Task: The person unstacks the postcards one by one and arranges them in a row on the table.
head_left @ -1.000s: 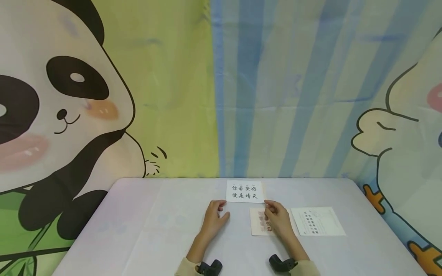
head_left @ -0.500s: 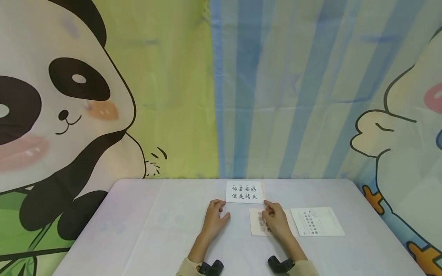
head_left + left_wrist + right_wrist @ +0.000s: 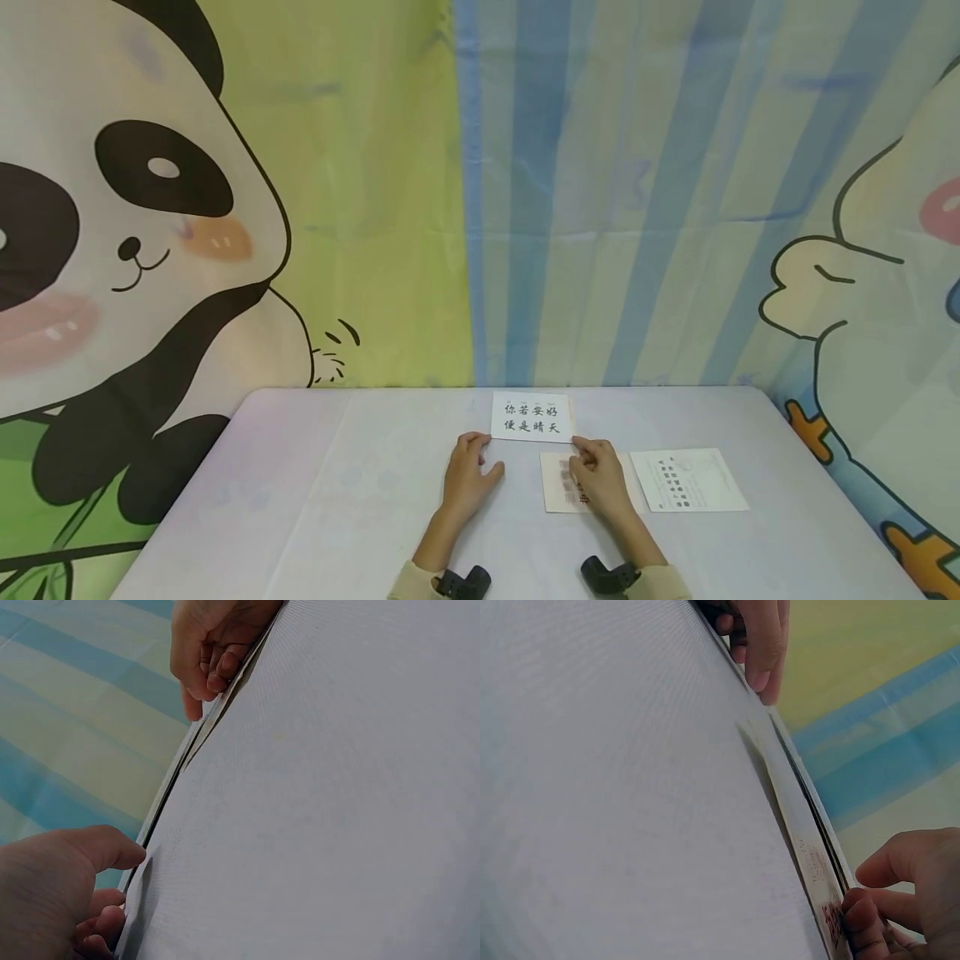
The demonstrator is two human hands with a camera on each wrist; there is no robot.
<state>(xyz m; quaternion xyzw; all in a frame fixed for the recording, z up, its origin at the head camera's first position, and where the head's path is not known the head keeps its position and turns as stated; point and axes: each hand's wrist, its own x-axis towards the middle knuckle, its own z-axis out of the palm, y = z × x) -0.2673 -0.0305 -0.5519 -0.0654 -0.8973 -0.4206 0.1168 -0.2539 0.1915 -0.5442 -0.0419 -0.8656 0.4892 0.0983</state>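
A white card with two lines of black Chinese characters lies near the table's back edge, a thin beige strip showing along its right side. My left hand touches its near left corner with the index fingertip, thumb spread away. At the near right corner is the index fingertip of my right hand, the other fingers bent. Beneath that hand lies a cream card with reddish-brown print, partly hidden. In the right wrist view, the cream card lies just in front of the fingers, thumb apart from index.
Right of the cream card lies another white card with a column of dark characters. A white cloth covers the table. A curtain with a printed panda hangs right behind the table's back edge.
My right hand has shifted slightly left over the cream card, its index fingertip staying by the corner. My left thumb has moved a little to the right. The cards look unmoved.
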